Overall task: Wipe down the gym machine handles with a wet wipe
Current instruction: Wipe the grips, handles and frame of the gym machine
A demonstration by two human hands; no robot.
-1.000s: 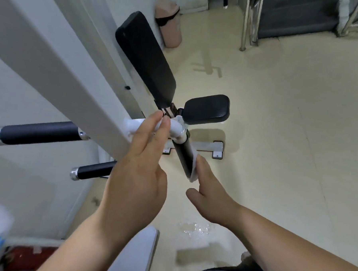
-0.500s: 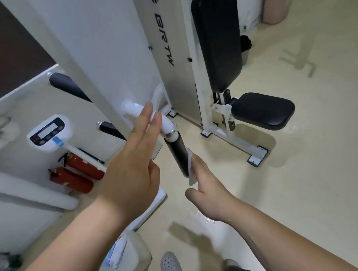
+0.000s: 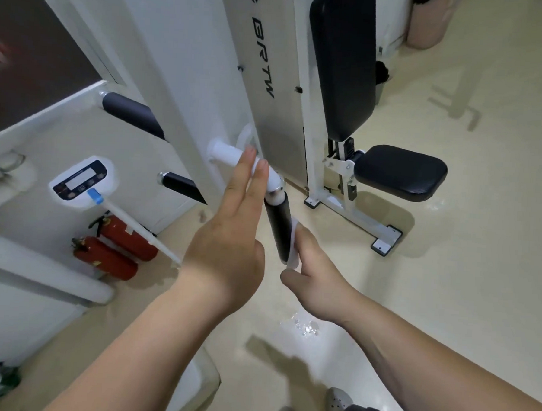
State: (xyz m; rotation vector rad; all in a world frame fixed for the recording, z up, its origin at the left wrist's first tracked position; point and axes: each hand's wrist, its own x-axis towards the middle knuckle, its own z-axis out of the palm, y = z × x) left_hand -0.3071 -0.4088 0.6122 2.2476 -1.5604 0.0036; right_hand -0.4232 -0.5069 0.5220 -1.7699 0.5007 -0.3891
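Note:
A black foam handle (image 3: 277, 226) hangs down from a white bar (image 3: 225, 155) of the gym machine at centre. My right hand (image 3: 315, 272) presses a white wet wipe (image 3: 293, 247) against the handle's right side, fingers curled behind it. My left hand (image 3: 230, 234) is flat with straight fingers, its fingertips resting on the white bar just above the handle. Two more black handles (image 3: 131, 114) (image 3: 182, 186) stick out to the left.
The machine's white column (image 3: 258, 63), black backrest (image 3: 340, 61) and seat (image 3: 400, 171) stand behind. A white console (image 3: 79, 179) and two red fire extinguishers (image 3: 116, 247) lie at left. Water glistens on the floor (image 3: 304, 326); my shoe (image 3: 338, 403) is below.
The view has swung left and up, bringing the column, console and extinguishers into sight. Both hands stay on the bar and handle; the wipe has shifted slightly along the handle.

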